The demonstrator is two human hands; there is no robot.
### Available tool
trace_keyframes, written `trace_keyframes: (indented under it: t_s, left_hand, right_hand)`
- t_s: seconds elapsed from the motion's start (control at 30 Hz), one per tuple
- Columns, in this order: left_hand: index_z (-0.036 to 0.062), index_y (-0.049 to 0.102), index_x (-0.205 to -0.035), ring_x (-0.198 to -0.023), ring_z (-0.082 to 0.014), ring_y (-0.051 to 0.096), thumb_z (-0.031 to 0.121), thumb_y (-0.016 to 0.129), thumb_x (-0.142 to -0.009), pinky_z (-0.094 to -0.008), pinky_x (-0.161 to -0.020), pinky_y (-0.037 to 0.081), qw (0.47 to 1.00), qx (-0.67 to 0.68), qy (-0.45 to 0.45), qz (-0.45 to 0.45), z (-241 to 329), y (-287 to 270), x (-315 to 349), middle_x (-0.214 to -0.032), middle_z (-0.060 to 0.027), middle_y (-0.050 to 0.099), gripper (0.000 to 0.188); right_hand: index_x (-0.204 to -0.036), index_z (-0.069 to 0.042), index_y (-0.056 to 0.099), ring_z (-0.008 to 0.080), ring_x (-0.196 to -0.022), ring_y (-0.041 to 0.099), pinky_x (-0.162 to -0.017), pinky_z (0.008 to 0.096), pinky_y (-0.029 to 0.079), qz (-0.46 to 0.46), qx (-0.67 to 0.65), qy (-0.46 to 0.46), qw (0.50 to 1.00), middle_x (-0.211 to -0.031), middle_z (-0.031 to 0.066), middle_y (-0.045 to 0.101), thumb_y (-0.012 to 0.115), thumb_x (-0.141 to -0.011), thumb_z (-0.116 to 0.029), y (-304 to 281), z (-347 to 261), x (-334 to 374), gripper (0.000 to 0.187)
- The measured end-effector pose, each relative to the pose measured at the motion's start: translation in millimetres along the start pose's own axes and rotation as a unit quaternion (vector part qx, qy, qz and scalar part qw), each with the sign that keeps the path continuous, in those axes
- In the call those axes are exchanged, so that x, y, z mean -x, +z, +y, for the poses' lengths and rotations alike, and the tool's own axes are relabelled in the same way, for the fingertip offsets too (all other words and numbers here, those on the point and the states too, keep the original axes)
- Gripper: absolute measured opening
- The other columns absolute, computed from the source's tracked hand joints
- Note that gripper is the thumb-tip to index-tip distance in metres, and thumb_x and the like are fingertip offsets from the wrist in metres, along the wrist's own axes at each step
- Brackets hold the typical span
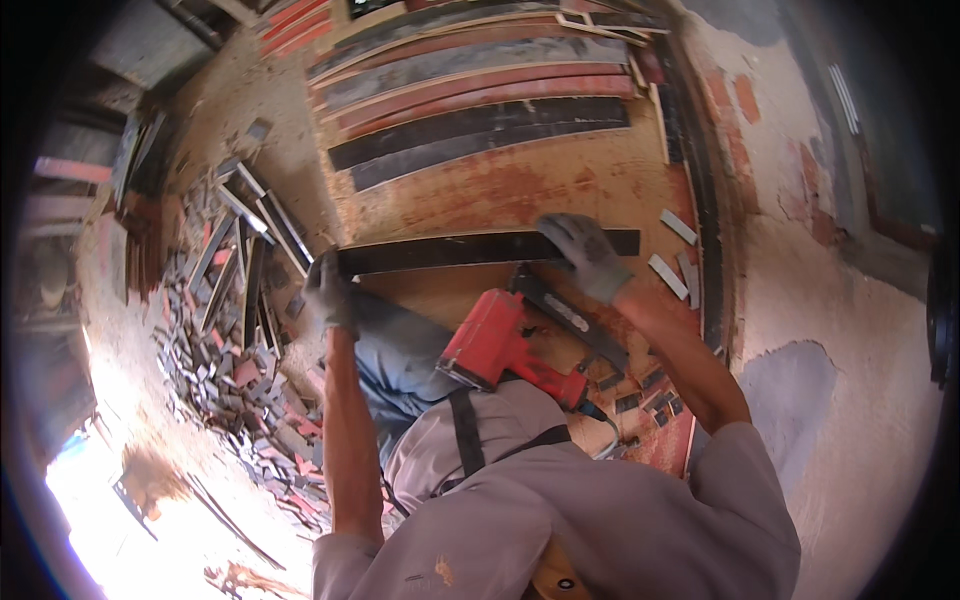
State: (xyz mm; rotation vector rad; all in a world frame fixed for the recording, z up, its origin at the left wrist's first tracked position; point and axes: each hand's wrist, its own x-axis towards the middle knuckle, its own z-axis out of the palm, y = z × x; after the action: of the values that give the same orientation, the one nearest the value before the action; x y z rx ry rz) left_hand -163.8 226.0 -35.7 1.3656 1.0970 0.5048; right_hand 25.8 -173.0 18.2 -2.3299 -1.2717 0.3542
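One long black board (440, 252) has a pale edge.

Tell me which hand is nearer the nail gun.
Right. The right hand is on the black strip, just above the nail gun in the picture. The left hand is at the strip's left end, farther off, to the gun's left.

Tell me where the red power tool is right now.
In the head view, the red power tool is just below the picture's centre, between the dark strip and the person's grey shirt, left of the right forearm.
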Motion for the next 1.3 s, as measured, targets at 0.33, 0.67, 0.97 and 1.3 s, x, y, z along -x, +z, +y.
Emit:
trace_keyframes:
  t_s: [0.33, 0.67, 0.97, 1.3]
  left_hand:
    - [-0.0023, 0.073, -0.106, -0.077, -0.0122, 0.066, 0.011, 0.083, -0.083, -0.0253, -0.071, 0.054, 0.99, -0.136, 0.009, 0.031, -1, 8, 1, -0.092, -0.0076, 0.074, 0.029]
    - [-0.0017, 0.071, -0.113, -0.058, -0.009, 0.058, 0.011, 0.079, -0.087, -0.0231, -0.05, 0.046, 0.995, -0.1, -0.028, 0.012, 12, 15, 7, -0.084, -0.0053, 0.071, 0.029]
    - [-0.0016, 0.072, -0.106, -0.07, -0.0127, 0.065, 0.013, 0.08, -0.087, -0.0249, -0.056, 0.053, 0.989, -0.138, -0.052, -0.017, 12, 6, -1, -0.09, -0.0063, 0.072, 0.026]
    - [-0.001, 0.068, -0.114, -0.095, -0.0255, 0.066, 0.021, 0.084, -0.081, -0.0369, -0.083, 0.054, 0.888, -0.386, 0.248, 0.017, 14, 12, 5, -0.108, -0.0134, 0.069, 0.042]
  right_hand:
    - [-0.135, -0.005, 0.054, 0.0363, -0.112, 0.058, -0.095, 0.0473, 0.046, 0.309, 0.167, 0.202, 0.914, -0.123, 0.0188, 0.061, 0.07, -0.091, -0.027, -12, 14, 40, 0.052]
    - [-0.118, 0.0, 0.069, 0.008, -0.073, 0.063, -0.06, 0.0256, 0.054, 0.364, -0.427, 0.527, 0.638, -0.093, 0.0024, 0.071, 0.069, -0.095, -0.013, 9, 46, 69, 0.027]
    - [-0.114, 0.003, 0.07, 0.0074, -0.071, 0.064, -0.058, 0.022, 0.052, 0.394, -0.455, 0.508, 0.616, -0.089, 0.0034, 0.071, 0.074, -0.09, -0.008, 10, 48, 71, 0.026]
    - [-0.108, -0.003, 0.072, 0.0072, -0.066, 0.063, -0.054, 0.0226, 0.052, 0.394, -0.423, 0.527, 0.623, -0.084, 0.0015, 0.07, 0.077, -0.087, -0.011, 7, 47, 67, 0.022]
